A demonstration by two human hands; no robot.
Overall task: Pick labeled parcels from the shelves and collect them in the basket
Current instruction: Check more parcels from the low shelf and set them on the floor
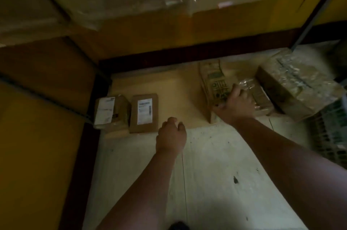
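Now we are mid-pick: our right hand grips the green-printed brown cardboard carton on the low shelf at one o'clock, while our left hand hangs empty, fingers loosely curled. Next, it likely needs lifting toward the dark mesh basket at three o'clock.

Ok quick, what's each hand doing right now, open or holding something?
Left hand: open, fingers loosely curled, holding nothing.
Right hand: grips the printed box.

One head-worn wide-angle view looks steeply down, near, onto the lowest shelf and floor
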